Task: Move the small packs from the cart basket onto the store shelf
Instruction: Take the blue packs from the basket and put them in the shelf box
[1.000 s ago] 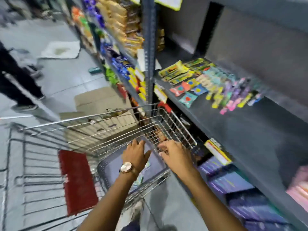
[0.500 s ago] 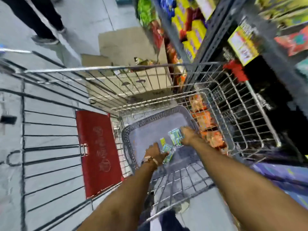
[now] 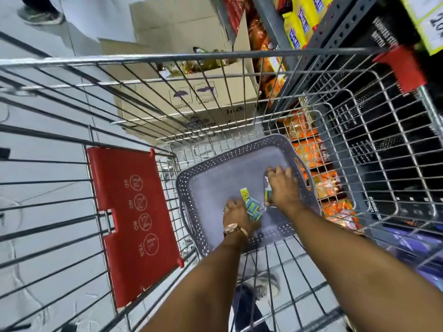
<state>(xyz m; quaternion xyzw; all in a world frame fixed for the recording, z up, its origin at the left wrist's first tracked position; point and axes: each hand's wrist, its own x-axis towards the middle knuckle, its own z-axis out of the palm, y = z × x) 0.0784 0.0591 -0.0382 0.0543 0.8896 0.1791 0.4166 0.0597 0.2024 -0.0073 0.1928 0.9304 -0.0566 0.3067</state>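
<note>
Wire cart (image 3: 215, 56) fills the view, seen from above. Far left: red plastic flap (image 3: 134, 224) with round no/yes pictograms lies flat on the cart's wire seat section. Behind the cart's far rail, a cardboard box (image 3: 182, 97) sits on the floor. Centre-right, on the cart floor: grey perforated plastic basket (image 3: 189, 183). Both hands are down inside it. Left hand (image 3: 236, 215), watch (image 3: 233, 228) on the wrist, fingers curled and pinching small packs (image 3: 251, 207), teal and yellow, near the basket's near edge. Right hand (image 3: 282, 188) just right of it, palm down, fingers bent over more packs, a clear-and-teal one showing under its left edge; can't tell whether it actually grips them or only presses on them. Rest of the basket floor is bare. Right of the cart: store shelf (image 3: 340, 27) uprights, yellow bags up top, orange snack bags (image 3: 318, 164) low down seen through the cart wire. Red corner cap (image 3: 402, 68) at the cart's far right.
</note>
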